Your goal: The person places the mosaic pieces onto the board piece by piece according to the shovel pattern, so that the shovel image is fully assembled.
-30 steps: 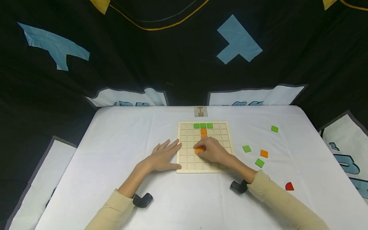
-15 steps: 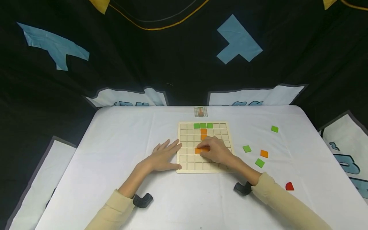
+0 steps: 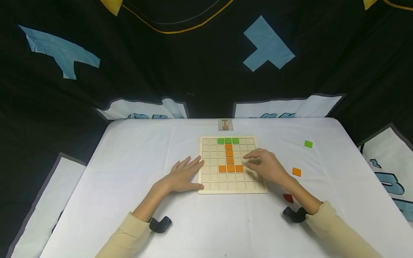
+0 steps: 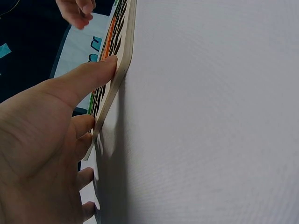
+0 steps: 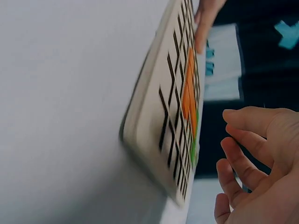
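Observation:
My left hand (image 3: 183, 176) lies with fingers spread at the left edge of a pale wooden grid board (image 3: 214, 186). In the left wrist view its thumb (image 4: 88, 77) rests on the board's rim. My right hand (image 3: 267, 166) hovers over the board's right side, fingers parted and nothing between them, as the right wrist view also shows. On the board, a row of green square tiles (image 3: 228, 141) runs along the top. Orange square tiles (image 3: 229, 153) form a column below it, ending in a short orange row (image 3: 231, 168).
A small printed grid card (image 3: 225, 125) lies behind the board. To the right are a loose green tile (image 3: 308, 144), an orange tile (image 3: 296, 172) and a red piece (image 3: 288, 198) beside my right forearm. Dark curved devices (image 3: 160, 225) sit at both wrists.
My right hand has drawn back rightward from the lower orange row, uncovering all its tiles. A red piece now shows beside the forearm; two green tiles and another red piece are covered. Left hand unmoved.

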Action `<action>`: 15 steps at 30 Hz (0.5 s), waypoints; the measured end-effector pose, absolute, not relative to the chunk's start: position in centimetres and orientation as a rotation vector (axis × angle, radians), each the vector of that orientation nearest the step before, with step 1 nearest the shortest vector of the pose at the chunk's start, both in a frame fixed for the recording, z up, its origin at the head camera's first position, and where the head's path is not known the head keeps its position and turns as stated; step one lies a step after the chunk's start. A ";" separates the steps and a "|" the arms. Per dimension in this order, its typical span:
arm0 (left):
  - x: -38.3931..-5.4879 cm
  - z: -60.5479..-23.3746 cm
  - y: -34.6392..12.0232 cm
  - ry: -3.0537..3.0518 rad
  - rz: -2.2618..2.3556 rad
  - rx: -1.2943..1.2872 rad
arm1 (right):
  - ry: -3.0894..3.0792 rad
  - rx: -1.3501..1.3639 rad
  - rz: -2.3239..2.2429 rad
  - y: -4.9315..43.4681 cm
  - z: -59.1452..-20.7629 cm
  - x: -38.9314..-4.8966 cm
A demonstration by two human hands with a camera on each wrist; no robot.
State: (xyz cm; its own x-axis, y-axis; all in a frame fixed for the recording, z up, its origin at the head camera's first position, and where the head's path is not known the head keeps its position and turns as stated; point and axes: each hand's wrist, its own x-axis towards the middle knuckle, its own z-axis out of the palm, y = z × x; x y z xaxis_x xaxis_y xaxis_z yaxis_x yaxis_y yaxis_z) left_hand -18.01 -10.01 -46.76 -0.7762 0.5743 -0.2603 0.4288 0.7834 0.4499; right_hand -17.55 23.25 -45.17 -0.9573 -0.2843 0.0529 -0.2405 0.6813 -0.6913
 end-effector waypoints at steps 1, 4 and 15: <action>-18.0 -46.8 -10.0 2.589 0.520 0.760 | 2.828 -0.414 -1.159 23.9 -45.0 -17.4; -18.1 -46.8 -10.0 2.593 0.507 0.757 | 2.843 -0.333 -1.174 25.7 -44.7 -16.9; -18.1 -46.8 -9.9 2.586 0.500 0.751 | 2.918 -0.195 -1.098 32.1 -44.4 -15.0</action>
State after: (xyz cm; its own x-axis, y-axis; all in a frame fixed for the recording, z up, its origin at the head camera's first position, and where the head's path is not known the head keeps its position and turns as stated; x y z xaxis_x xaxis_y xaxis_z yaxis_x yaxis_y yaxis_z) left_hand -18.10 -9.93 -46.80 -0.7759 0.5684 -0.2739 0.4253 0.7918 0.4384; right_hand -14.96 32.14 -44.42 -0.9920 -0.1230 0.0269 -0.1102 0.7451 -0.6578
